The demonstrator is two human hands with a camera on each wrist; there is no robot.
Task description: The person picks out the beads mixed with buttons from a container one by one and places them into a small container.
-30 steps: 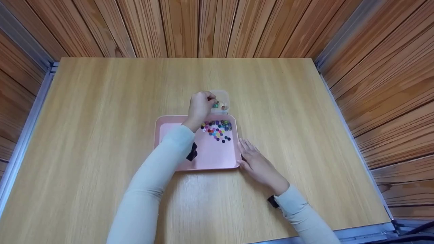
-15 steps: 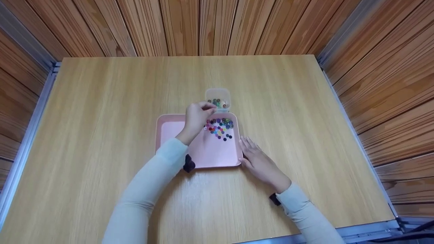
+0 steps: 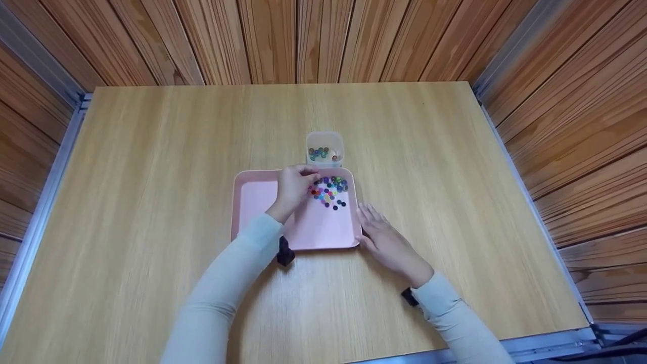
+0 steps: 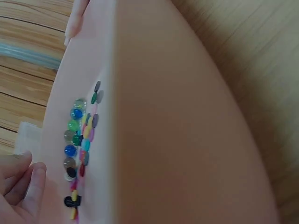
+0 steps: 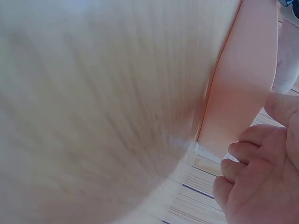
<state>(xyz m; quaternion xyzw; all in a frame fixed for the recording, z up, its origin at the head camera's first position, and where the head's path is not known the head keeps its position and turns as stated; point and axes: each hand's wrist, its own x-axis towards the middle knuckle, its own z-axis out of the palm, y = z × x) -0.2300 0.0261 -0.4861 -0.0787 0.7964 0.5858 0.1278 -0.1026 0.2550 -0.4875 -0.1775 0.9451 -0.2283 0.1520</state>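
Note:
In the head view my left hand (image 3: 293, 188) hovers over the pink tray (image 3: 263, 230), beside a cluster of small things. Its thumb and fingers are bent close together, and the left wrist view shows nothing between them. Clear glass marbles (image 4: 70, 150) lie along the cluster's far side, with flat colourful buttons or beads (image 4: 85, 144) nearer the camera. My right hand (image 3: 386, 245) rests against the tray's right wall, fingers extended. Just behind the tray stands a small clear plastic container (image 3: 325, 137) with several marbles (image 3: 318, 153) in it.
Tray and container stand on a light wooden table (image 3: 151, 151). Wood-plank walls (image 3: 273, 40) rise behind and at both sides, with metal rails along the corners and edges. Black wrist cameras (image 3: 285, 252) sit at both sleeves.
My left hand has left the container and come back toward me, over the tray beside the cluster. More marbles show in the container. The right hand stays at the tray wall.

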